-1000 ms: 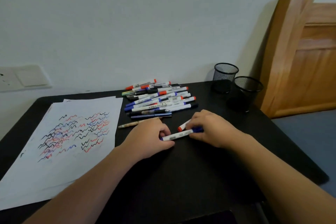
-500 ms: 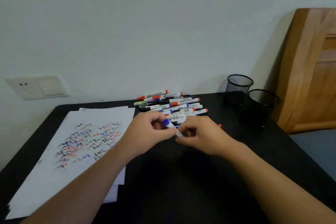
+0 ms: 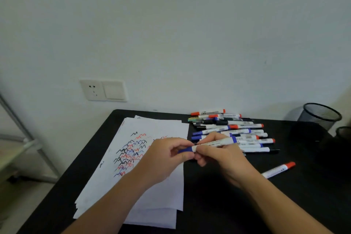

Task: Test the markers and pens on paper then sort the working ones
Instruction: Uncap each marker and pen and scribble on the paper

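I hold a white marker with blue ends (image 3: 216, 142) over the right edge of the paper. My left hand (image 3: 167, 157) pinches its blue cap (image 3: 185, 150), and my right hand (image 3: 218, 153) grips the white barrel just beside it. The cap looks seated on the barrel. Under my hands lies a stack of white paper (image 3: 157, 192) covered with black, red and blue squiggles (image 3: 131, 153). A pile of markers and pens (image 3: 233, 129) lies behind my right hand. One red-capped marker (image 3: 278, 170) lies alone to the right.
The black table (image 3: 218, 205) stands against a white wall with a socket and switch plate (image 3: 103, 90). A black mesh cup (image 3: 320, 116) stands at the back right, and a second cup (image 3: 344, 132) is cut off by the frame edge. A metal rack (image 3: 28, 138) stands left.
My hands lifted the blue marker from the table and carried it left toward the paper. The camera view swung left, so the wooden board left the frame. The red-capped marker stayed on the table.
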